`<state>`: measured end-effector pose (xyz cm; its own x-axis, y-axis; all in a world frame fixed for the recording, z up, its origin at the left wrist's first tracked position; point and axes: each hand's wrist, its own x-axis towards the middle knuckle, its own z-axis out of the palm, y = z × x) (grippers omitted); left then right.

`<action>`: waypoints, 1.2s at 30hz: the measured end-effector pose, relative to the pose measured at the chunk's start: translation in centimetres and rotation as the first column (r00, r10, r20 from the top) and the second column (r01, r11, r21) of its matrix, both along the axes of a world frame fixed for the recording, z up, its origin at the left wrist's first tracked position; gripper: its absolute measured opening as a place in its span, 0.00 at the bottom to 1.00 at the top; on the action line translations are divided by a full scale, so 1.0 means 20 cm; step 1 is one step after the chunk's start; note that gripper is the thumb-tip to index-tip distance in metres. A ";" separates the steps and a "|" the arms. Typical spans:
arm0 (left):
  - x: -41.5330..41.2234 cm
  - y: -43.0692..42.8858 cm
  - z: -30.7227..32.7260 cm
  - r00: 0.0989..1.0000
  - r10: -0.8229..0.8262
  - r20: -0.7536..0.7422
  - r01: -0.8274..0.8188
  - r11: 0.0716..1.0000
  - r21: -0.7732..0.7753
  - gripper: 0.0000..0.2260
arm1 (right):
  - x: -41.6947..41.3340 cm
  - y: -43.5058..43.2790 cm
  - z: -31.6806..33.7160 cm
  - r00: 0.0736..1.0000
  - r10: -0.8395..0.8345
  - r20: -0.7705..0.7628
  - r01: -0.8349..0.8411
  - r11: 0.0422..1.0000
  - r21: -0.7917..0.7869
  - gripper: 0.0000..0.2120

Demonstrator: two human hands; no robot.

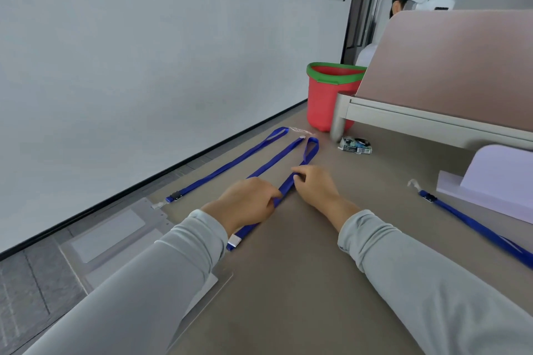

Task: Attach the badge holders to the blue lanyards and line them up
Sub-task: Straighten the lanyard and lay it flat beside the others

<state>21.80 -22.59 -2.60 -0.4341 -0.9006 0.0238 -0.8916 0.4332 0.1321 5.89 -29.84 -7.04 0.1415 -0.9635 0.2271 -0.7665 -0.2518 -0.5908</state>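
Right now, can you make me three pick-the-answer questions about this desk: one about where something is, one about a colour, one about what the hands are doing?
1. Where is the red bucket?
A. far end of the desk
B. on the purple box
C. under the sleeves

2. What colour is the bucket's rim?
A. yellow
B. green
C. black

3. What are the hands doing?
A. resting flat, apart
B. lifting the bucket
C. both pinching one blue lanyard

Answers: 1 A, it stands beyond the lanyards. 2 B, a green band tops it. 3 C, left hand and right hand grip the same strap.
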 end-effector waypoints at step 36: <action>0.02 -0.22 -0.08 0.980 -0.177 0.092 0.178 0.984 -0.002 0.16 | -0.05 -0.26 -0.03 0.993 -0.097 0.065 0.103 0.990 -0.095 0.09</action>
